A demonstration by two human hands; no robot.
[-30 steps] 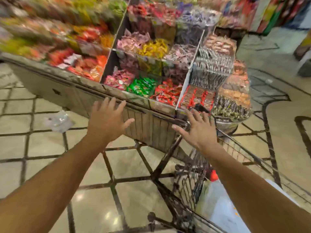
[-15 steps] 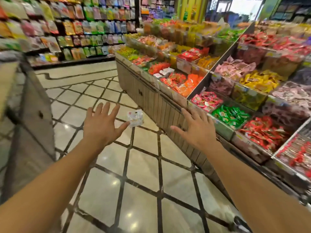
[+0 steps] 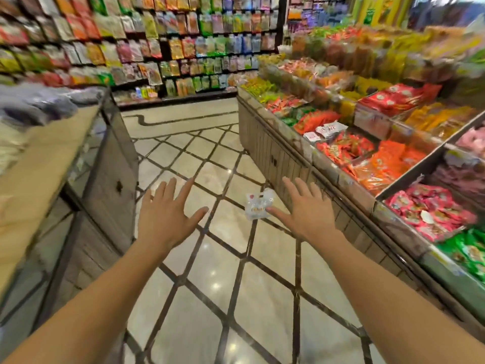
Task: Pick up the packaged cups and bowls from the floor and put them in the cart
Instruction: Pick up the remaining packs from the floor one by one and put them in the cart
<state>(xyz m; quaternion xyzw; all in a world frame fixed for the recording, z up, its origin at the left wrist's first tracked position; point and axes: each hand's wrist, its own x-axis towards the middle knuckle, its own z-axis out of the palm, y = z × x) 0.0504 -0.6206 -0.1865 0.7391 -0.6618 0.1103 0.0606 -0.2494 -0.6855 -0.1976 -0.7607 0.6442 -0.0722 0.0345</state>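
Note:
A clear plastic package (image 3: 257,207) with white contents and a printed label lies on the tiled floor in the aisle, close to the base of the right-hand display. My left hand (image 3: 164,217) is stretched out in front of me, fingers spread, holding nothing, to the left of the package. On the package's right, my right hand (image 3: 305,210) is spread flat and empty, its thumb tip overlapping the package's edge in the view. The cart is out of view.
A long snack display bin (image 3: 294,153) with bright bags runs along the right side. On the left stands a wood-topped counter (image 3: 52,158) with a dark frame. Packed wall shelves (image 3: 162,43) close the aisle's far end. Glossy tiled floor (image 3: 210,298) runs between.
My view has swung left, away from the cart, which has left the frame. The floor package now appears between my two hands. Both hands stay spread and empty.

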